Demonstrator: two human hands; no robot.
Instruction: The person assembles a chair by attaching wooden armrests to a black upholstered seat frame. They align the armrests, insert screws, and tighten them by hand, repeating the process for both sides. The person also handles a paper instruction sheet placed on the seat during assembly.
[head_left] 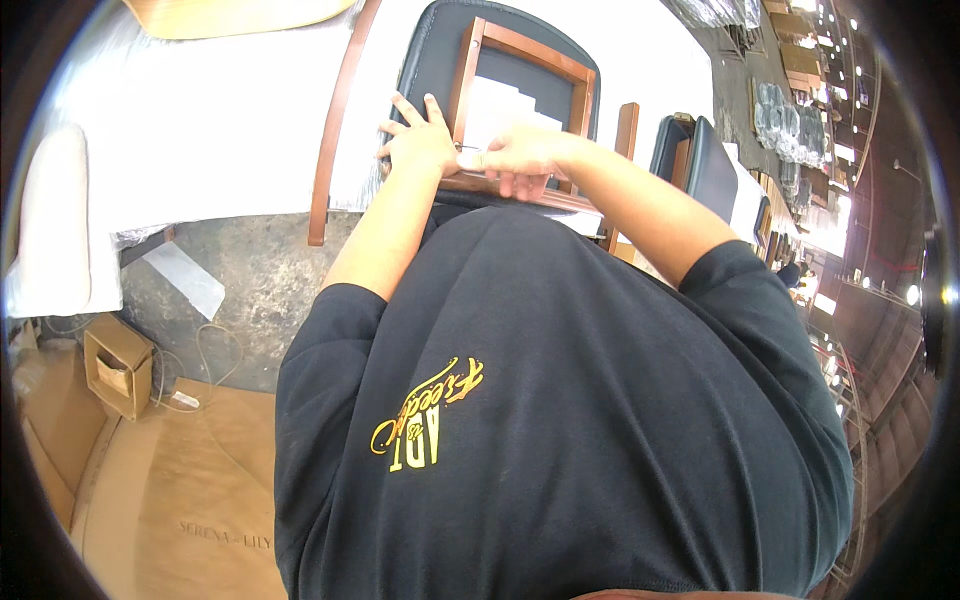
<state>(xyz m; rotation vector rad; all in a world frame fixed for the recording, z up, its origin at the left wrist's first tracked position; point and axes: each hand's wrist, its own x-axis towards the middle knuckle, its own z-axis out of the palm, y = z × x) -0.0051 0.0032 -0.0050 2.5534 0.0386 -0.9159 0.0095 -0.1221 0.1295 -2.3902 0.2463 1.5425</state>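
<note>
Wooden frame (520, 60) under fingertips (520, 185) of both hands

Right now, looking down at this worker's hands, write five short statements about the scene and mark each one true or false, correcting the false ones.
1. The left hand lies flat on the dark seat pad. True.
2. The right hand rests at the wooden frame. True.
3. The frame is painted white. False: it is reddish-brown wood.
4. A small cardboard box stands on the floor at the left. True.
5. The person wears a red shirt. False: the shirt is black with yellow lettering.
</note>
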